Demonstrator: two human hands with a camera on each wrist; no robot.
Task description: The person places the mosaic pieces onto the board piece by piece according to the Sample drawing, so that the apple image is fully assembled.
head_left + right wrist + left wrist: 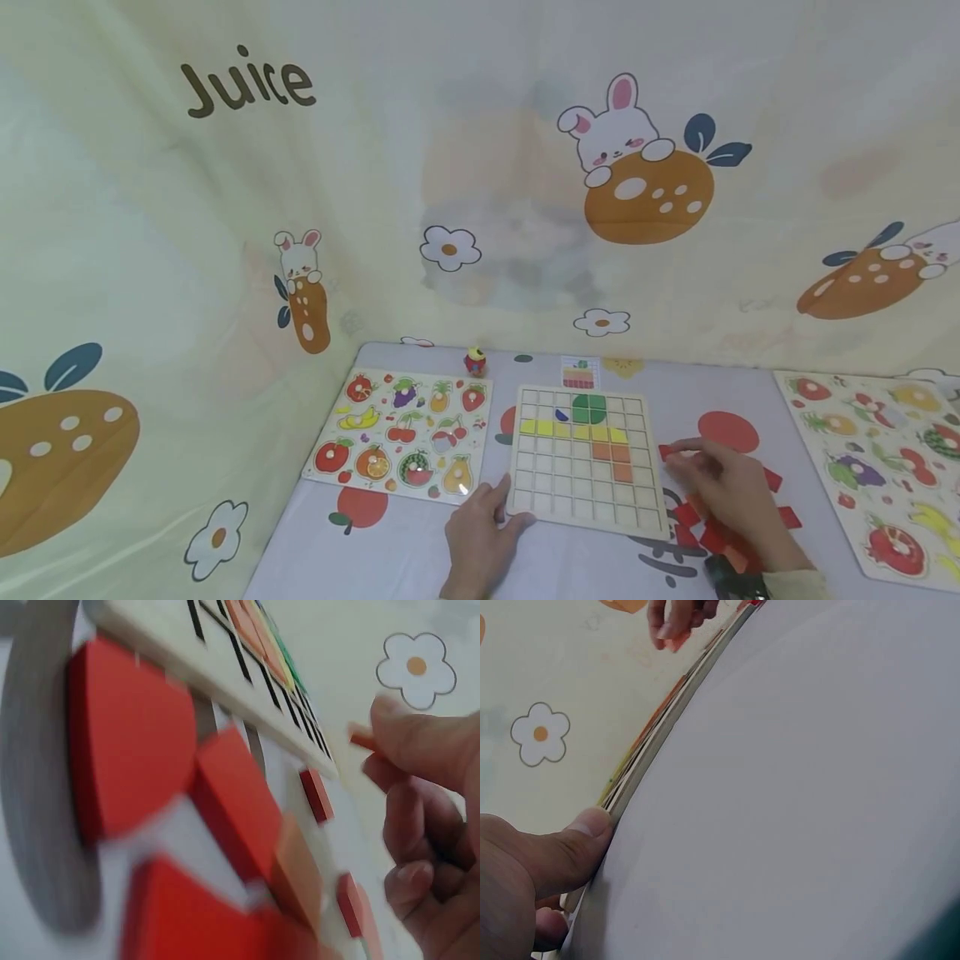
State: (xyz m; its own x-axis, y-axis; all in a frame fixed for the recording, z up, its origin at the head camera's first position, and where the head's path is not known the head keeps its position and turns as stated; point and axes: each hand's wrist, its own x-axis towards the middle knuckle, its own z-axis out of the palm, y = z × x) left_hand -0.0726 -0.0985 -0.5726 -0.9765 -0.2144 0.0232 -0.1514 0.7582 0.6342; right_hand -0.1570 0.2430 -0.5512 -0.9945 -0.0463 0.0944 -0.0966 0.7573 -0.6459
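Note:
A wooden grid board lies in front of me. Several yellow squares, green pieces, a blue piece and three orange squares sit in its cells. My left hand holds the board's near left corner, thumb at the front edge and fingers along the left side. Just right of the board, my right hand pinches a small orange piece between thumb and index finger, above the table. Loose red pieces and a loose orange piece lie below that hand.
A fruit puzzle board lies to the left, and a second fruit puzzle to the far right. Behind the grid board are a small pattern card and a little red and yellow figure. A printed cloth wall rises behind.

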